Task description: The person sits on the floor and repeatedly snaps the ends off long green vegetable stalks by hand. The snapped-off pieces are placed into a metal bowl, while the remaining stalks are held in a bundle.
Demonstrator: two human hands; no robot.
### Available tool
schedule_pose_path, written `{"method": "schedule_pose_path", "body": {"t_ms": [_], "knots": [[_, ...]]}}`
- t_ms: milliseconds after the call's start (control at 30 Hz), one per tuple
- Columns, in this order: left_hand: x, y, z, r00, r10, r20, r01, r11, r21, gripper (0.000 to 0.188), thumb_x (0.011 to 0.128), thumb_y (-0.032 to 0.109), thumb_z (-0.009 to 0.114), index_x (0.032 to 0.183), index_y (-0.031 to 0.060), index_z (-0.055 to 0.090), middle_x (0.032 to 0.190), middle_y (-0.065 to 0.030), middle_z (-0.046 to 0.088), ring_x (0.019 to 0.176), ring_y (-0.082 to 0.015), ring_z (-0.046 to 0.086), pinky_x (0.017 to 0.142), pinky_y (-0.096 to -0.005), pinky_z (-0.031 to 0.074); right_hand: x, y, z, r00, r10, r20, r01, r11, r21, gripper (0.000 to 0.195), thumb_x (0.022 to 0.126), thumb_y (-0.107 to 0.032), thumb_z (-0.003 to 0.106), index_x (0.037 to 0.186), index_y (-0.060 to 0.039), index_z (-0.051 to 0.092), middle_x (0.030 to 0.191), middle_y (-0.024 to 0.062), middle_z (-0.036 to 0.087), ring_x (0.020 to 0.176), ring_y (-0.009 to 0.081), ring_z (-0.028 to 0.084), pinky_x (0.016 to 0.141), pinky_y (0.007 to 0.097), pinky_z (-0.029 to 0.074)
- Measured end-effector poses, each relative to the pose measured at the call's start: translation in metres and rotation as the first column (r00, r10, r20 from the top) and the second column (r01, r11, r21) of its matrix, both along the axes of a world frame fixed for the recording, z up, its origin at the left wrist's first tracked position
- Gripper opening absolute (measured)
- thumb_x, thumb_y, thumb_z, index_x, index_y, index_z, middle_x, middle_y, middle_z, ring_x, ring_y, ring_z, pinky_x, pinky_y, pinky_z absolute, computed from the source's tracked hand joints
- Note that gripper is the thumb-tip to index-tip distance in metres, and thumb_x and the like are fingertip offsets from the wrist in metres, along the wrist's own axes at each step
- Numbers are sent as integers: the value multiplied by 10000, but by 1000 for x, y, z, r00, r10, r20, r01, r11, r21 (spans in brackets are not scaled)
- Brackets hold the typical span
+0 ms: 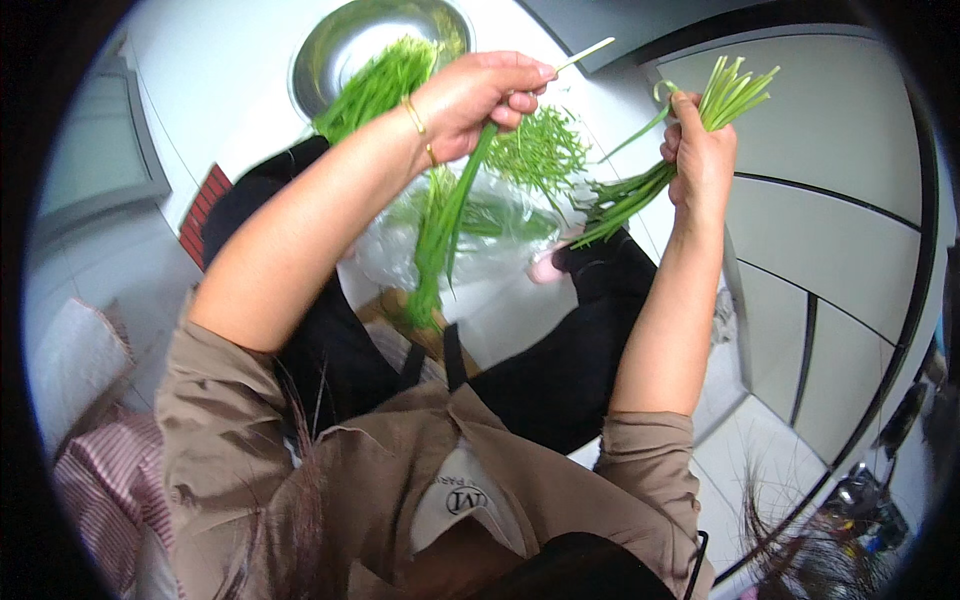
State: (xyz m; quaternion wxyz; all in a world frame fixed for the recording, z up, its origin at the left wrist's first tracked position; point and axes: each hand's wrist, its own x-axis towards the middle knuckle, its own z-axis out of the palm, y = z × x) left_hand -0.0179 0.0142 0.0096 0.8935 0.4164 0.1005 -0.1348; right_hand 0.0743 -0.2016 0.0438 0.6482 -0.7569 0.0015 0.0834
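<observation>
My left hand [487, 97], with a gold bracelet at its wrist, pinches a green leafy stalk [471, 172] whose pale end sticks out past the fingertips. A bunch of garlic chives [634, 196] is in my right hand [701, 142], cut pale ends up and dark leaves hanging down; one thin leaf curls beside the thumb. Below my left hand lie more chives [431, 255] over a clear plastic bag [495, 259] with greens in it. A pile of trimmed scraps [544, 150] lies on the floor between the hands. Further chives [382, 82] rest in a metal basin [307, 71].
White floor tiles [202, 45] surround the basin. Pale cabinet fronts [817, 127] curve along the right side. A red slatted thing [206, 206] lies left of my knee, near a grey-framed panel [154, 142]. A pink shoe tip [546, 268] shows beside the bag.
</observation>
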Motion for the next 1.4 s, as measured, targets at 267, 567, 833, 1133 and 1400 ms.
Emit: {"method": "schedule_pose_path", "body": {"t_ms": [267,567,833,1133,1400], "knots": [[-3,2,10,997,44,-66,-52,991,-121,202,902,66,530,1086,-19,522,893,-29,490,685,-49,446,518,-129,361,-3,4,-10,965,248,83,-191,885,-424,299,747,-277,717,813,0,626,623,38,582,561,126,541,545,283,425],[-2,-9,5,993,89,-75,-88,996,20,242,908,78,532,1138,-1,532,922,-74,604,748,-87,584,569,-140,449,-26,34,-14,950,311,-2,-310,948,68,258,769,-225,710,856,11,655,680,22,614,603,105,552,555,249,430],[-3,-18,3,998,17,-60,-13,997,77,122,904,119,558,986,30,553,895,-67,623,796,-121,624,631,-181,480,-29,37,-19,947,302,-108,-269,932,243,214,778,-205,713,814,-6,642,578,-8,532,480,69,449,439,251,339],[-4,-19,1,997,-12,-79,19,996,85,185,903,145,572,1061,52,552,886,-29,612,807,-91,593,644,-163,460,-24,38,-32,957,270,110,-252,955,-154,287,796,-305,649,820,-19,658,598,51,591,552,137,538,554,306,440],[-5,-20,9,996,-23,-86,31,995,91,276,902,135,570,1149,17,537,865,3,584,767,-59,552,628,-152,443,-21,29,-13,980,195,-48,-178,955,237,213,777,-211,667,779,-3,625,577,-14,519,489,65,457,443,220,348]]}}
